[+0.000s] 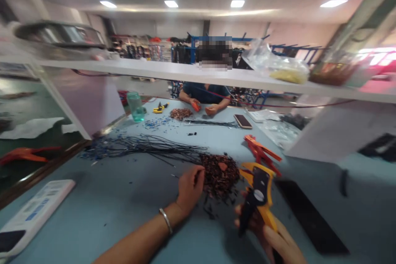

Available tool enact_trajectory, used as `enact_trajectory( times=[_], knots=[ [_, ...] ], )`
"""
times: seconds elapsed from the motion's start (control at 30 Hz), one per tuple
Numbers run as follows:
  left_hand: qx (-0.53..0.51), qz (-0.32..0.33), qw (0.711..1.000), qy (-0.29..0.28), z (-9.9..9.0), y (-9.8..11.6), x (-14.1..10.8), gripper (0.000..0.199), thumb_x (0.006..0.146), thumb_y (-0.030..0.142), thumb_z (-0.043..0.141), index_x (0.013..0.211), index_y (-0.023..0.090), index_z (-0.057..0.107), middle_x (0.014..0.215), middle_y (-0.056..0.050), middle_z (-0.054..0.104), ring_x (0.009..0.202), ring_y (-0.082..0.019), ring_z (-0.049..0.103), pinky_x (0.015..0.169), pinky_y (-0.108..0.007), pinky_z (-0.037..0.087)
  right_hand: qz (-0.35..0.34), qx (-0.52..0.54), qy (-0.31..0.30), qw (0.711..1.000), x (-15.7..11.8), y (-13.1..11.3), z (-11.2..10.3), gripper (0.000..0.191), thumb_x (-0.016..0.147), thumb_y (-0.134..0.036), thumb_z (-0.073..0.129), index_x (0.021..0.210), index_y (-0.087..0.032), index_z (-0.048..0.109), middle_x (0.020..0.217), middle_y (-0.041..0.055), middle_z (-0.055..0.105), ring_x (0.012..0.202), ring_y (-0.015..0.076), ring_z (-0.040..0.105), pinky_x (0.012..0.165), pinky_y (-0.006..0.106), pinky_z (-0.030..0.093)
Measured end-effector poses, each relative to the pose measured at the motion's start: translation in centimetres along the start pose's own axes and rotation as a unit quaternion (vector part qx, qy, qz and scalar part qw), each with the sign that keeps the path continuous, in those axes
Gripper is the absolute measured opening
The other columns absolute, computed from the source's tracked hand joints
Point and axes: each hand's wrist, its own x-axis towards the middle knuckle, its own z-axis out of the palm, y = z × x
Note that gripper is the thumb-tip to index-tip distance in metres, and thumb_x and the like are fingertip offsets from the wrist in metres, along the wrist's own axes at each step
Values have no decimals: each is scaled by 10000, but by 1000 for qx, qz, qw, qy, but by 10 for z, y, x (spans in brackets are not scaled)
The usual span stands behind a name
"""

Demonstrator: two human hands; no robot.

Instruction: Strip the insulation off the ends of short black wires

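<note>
My right hand (272,235) is wrapped round the handles of a yellow and black wire stripper (261,189), its head raised over the right side of the pile. My left hand (190,187) is closed, fingertips drawn together at the left edge of a heap of small dark and coppery scraps (221,175). Whatever those fingers pinch, if anything, is hidden. Beyond this hand, a spread bundle of thin black wires (154,146) lies across the table, its far left ends among blue bits.
Red-orange pliers (262,152) and a black phone-like slab (311,216) lie right; a white power strip (37,214) lies left. Opposite, a person (206,93) holds an orange tool near another scrap heap (181,114). A white shelf (173,70) spans above; a green bottle (136,107) stands beneath.
</note>
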Motion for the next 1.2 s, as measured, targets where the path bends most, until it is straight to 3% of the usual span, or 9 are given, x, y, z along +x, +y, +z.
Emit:
enact_trajectory(
  times=[0.07, 0.17, 0.27, 0.4, 0.53, 0.73, 0.9, 1.2],
  knots=[
    [18, -21, 1000, -6, 0, -4, 3, 203, 896, 255, 482, 895, 183, 672, 779, -30, 729, 683, -153, 667, 656, -234, 486, 30, 124, -78, 989, 8, -4, 18, 499, 727, -456, 711, 1165, -225, 650, 992, 103, 722, 924, 327, 674, 891, 478, 479],
    [31, -43, 999, -10, 0, -9, 5, 200, 882, 278, 517, 892, 201, 701, 760, -15, 745, 648, -147, 675, 624, -220, 480, 54, 228, -95, 968, 18, -1, 32, 474, 705, -320, 737, 1157, -224, 633, 963, 68, 718, 881, 258, 674, 870, 414, 490],
    [15, -26, 999, -13, 0, -9, 4, 196, 880, 272, 523, 897, 212, 709, 798, -11, 759, 680, -139, 691, 638, -204, 494, 83, 246, -112, 959, 17, 7, 32, 482, 702, -297, 729, 1162, -206, 617, 943, 76, 715, 855, 252, 675, 820, 398, 506],
    [-3, 50, 998, -30, -2, -3, 3, 192, 904, 249, 503, 877, 196, 686, 782, -21, 735, 694, -130, 683, 657, -201, 506, 115, 219, -119, 962, 7, 13, 27, 512, 672, -310, 752, 1146, -174, 614, 964, 94, 699, 837, 262, 674, 775, 400, 512],
    [9, 101, 994, -30, -6, 2, 3, 180, 907, 226, 502, 863, 177, 669, 717, -20, 692, 619, -119, 651, 600, -190, 487, 110, 160, -109, 975, 2, 12, 25, 532, 656, -340, 783, 1136, -195, 609, 955, 75, 689, 929, 289, 660, 842, 419, 482],
    [39, 121, 992, -10, -9, 3, 3, 205, 907, 248, 522, 850, 191, 711, 673, -9, 704, 542, -100, 635, 538, -169, 454, 81, 31, -157, 984, 5, 7, 23, 436, 708, -428, 722, 1024, -140, 638, 869, 99, 690, 873, 286, 624, 811, 413, 433],
    [46, 145, 988, 3, -10, 4, 2, 201, 896, 247, 542, 820, 188, 719, 607, 6, 684, 492, -93, 613, 505, -169, 431, 47, -54, -142, 987, 7, 5, 24, 501, 716, -511, 709, 1059, -154, 632, 877, 91, 675, 849, 256, 594, 777, 366, 418],
    [-7, 158, 987, 5, -10, 5, 2, 134, 871, 203, 584, 837, 179, 711, 660, -2, 705, 500, -83, 606, 501, -166, 426, 62, -49, -181, 980, 7, -5, 28, 520, 712, -548, 693, 1017, -133, 627, 849, 101, 676, 812, 244, 590, 742, 354, 406]
  ],
)
